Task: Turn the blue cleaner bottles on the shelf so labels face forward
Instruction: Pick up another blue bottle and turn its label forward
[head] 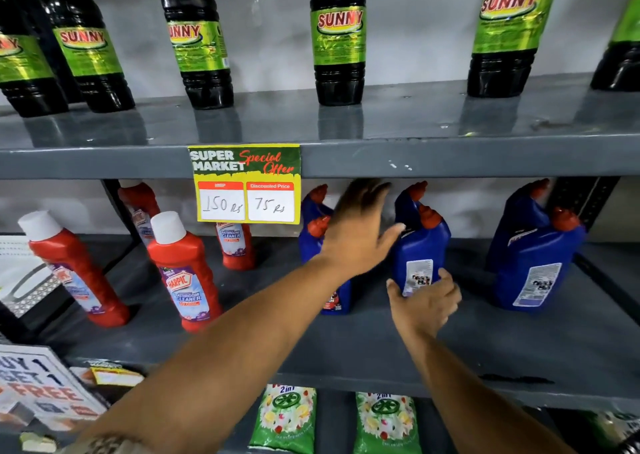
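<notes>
Several blue cleaner bottles with red caps stand on the middle shelf (346, 342). My right hand (424, 303) grips the base of the middle front blue bottle (420, 245), whose white back label faces me. My left hand (360, 232) hovers open beside that bottle's shoulder, its fingers spread, partly hiding the left blue bottles (313, 235). The front bottle of the right blue pair (535, 266) also shows its back label. Another blue bottle stands behind each front one.
Red bathroom cleaner bottles (183, 270) stand to the left on the same shelf. A yellow price tag (246, 183) hangs from the upper shelf edge, under dark bottles with green labels (337, 38). Green pouches (284, 419) lie below.
</notes>
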The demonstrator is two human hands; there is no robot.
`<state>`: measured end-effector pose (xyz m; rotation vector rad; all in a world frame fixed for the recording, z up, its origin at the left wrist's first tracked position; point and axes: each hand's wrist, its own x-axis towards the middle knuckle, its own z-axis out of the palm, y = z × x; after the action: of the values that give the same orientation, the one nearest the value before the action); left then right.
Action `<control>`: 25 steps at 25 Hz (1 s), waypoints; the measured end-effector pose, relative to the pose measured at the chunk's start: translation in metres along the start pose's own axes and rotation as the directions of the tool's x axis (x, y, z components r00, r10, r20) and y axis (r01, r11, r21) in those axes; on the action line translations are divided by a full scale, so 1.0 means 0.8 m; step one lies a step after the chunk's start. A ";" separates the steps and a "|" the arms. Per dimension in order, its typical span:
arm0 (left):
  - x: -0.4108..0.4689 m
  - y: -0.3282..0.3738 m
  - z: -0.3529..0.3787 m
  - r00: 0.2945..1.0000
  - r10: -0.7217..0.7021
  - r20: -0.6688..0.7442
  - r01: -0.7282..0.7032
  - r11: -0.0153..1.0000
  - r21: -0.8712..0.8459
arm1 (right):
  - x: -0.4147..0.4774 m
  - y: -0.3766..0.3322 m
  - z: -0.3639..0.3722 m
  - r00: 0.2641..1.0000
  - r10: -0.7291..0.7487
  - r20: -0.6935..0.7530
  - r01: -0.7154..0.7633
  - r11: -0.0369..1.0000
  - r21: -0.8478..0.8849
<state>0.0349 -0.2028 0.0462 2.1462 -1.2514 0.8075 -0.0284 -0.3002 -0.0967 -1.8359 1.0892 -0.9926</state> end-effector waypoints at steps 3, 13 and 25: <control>0.033 0.037 0.046 0.857 -0.287 0.427 0.431 0.854 -0.292 | 0.017 0.003 -0.008 0.998 0.008 0.069 -0.008 1.000 -0.006; 0.058 0.063 0.093 0.638 -0.516 0.571 0.694 0.707 -0.136 | 0.034 0.015 -0.033 0.893 -0.142 0.427 0.135 0.990 0.048; 0.043 0.054 0.052 0.750 -0.500 0.434 0.644 0.700 -0.307 | 0.082 0.051 -0.066 0.783 -0.303 0.543 0.250 0.953 0.171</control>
<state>0.0196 -0.2701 0.0484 2.1278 -0.6944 -0.1068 -0.0664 -0.3854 -0.0964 -2.0641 0.4102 -0.5657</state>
